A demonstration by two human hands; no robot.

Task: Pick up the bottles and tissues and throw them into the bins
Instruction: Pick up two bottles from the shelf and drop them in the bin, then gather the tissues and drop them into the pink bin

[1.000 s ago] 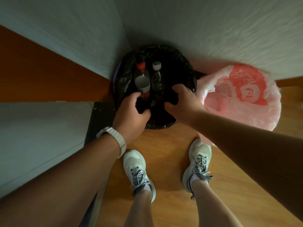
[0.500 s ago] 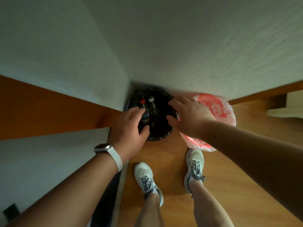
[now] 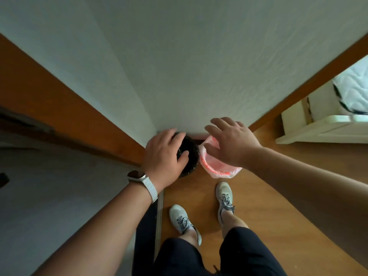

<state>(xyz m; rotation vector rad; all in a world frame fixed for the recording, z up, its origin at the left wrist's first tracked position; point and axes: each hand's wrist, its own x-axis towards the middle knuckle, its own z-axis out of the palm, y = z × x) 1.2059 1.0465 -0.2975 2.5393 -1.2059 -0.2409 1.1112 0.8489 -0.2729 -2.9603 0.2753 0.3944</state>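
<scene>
Now left hand [image 3: 165,154], right hand [image 3: 231,144] higher above black bin [image 3: 191,154], pink bin [image 3: 209,167]; fingers [image 3: 221,122] loose, empty.

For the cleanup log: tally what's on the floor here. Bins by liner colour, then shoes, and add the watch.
Black-lined bin: 1
Pink-lined bin: 1
Shoes: 2 (left shoe, right shoe)
Watch: 1
Total: 5
</scene>
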